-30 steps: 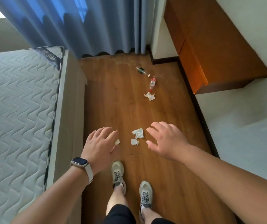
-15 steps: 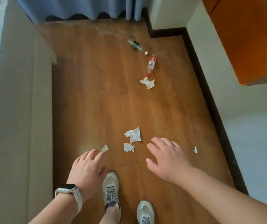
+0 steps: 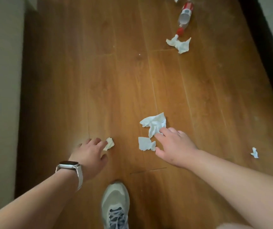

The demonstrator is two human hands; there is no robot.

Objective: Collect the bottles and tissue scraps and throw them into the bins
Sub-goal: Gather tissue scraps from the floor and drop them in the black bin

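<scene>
White tissue scraps lie on the wooden floor. My left hand (image 3: 91, 152), a watch on its wrist, has its fingertips touching a small crumpled scrap (image 3: 109, 143). My right hand (image 3: 173, 146) is spread, its fingers on the edge of a large crumpled tissue (image 3: 153, 123), with a flat scrap (image 3: 145, 143) just by the thumb. Farther off lies another tissue (image 3: 179, 44) beside a clear bottle with a red cap and red label (image 3: 185, 15). A tiny scrap (image 3: 254, 152) sits at the right.
The bed base side (image 3: 2, 96) runs along the left. A dark skirting board (image 3: 267, 47) and wall border the right. My grey shoe (image 3: 116, 205) stands at the bottom centre. No bin is in view.
I have bent down closer to the floor. Both hands have dropped to the tissue scraps; the left now touches the small scrap, the right the large tissue.
</scene>
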